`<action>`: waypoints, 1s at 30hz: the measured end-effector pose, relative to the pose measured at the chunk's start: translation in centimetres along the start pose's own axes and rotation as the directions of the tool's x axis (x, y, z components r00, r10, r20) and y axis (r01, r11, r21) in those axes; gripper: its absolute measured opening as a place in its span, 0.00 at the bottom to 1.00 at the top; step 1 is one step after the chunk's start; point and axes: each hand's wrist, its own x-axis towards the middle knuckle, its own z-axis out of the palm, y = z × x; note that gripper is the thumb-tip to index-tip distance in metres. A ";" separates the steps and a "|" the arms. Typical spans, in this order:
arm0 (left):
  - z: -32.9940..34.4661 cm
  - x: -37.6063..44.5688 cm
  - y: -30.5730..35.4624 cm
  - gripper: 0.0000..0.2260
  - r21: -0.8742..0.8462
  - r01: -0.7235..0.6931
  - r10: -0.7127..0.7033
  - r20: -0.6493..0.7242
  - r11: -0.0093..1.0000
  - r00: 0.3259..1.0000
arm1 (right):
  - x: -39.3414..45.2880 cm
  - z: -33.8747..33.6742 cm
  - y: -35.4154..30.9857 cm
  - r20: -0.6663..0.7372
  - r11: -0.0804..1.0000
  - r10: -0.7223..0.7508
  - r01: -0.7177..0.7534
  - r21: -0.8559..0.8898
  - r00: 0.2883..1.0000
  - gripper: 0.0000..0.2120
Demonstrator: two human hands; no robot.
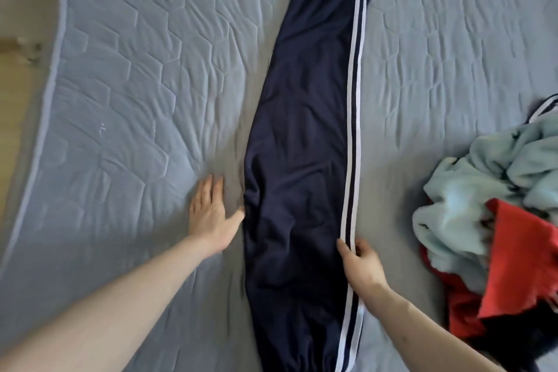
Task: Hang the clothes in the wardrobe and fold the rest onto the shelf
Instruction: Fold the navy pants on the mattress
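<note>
Navy track trousers [302, 136] with white side stripes lie folded lengthwise, leg on leg, down the middle of the bed. My left hand [211, 211] lies flat on the mattress beside their left edge, fingers straight, thumb touching the fabric. My right hand [360, 263] is at the striped right edge, thumb and fingers pinching the stripe.
The grey quilted mattress cover [136, 84] spreads under everything. A heap of clothes, a pale blue fleece [483, 190] over red fabric [513, 260], sits at the right edge. The bed's left edge and floor [18, 100] show at far left.
</note>
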 end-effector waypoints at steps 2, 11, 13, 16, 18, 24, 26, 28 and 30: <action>1.3 -4.9 0.3 0.33 -0.254 0.071 -0.074 -0.005 0.965 0.997 | -2.2 0.2 1.3 0.070 0.993 0.075 -0.081 0.085 0.995 0.10; 5.6 -19.9 1.6 0.13 -0.540 0.455 -0.201 0.464 0.708 0.863 | -9.9 -0.3 8.0 0.270 0.960 0.228 -0.263 0.099 0.935 0.04; 5.7 -20.8 1.6 0.11 -0.515 0.455 -0.219 0.455 0.726 0.863 | -10.8 -0.3 9.0 0.249 0.957 0.238 -0.271 0.106 0.939 0.06; 5.2 -22.3 1.0 0.09 -0.455 0.479 -0.228 0.501 0.750 0.834 | -12.3 -0.6 9.8 0.249 0.961 0.243 -0.267 0.067 0.937 0.06; 4.7 -23.8 0.2 0.10 -0.377 0.515 -0.254 0.559 0.770 0.789 | -13.8 -0.9 10.3 0.264 0.962 0.266 -0.275 -0.006 0.927 0.08; 3.5 -29.3 -1.5 0.17 -0.186 0.631 -0.363 0.683 0.753 0.634 | -19.1 -1.8 11.7 0.299 0.925 0.381 -0.361 -0.121 0.875 0.04; 2.4 -29.8 -1.2 0.20 -0.219 0.642 -0.357 0.680 0.735 0.640 | -20.0 -2.5 11.0 0.310 0.919 0.394 -0.382 -0.101 0.865 0.02; 0.7 -29.8 -0.4 0.17 -0.273 0.615 -0.327 0.653 0.740 0.683 | -20.5 -3.4 9.6 0.318 0.920 0.388 -0.384 -0.079 0.865 0.02; -1.4 -29.1 0.8 0.12 -0.313 0.547 -0.299 0.581 0.776 0.757 | -20.6 -4.3 7.7 0.327 0.930 0.365 -0.361 -0.075 0.872 0.04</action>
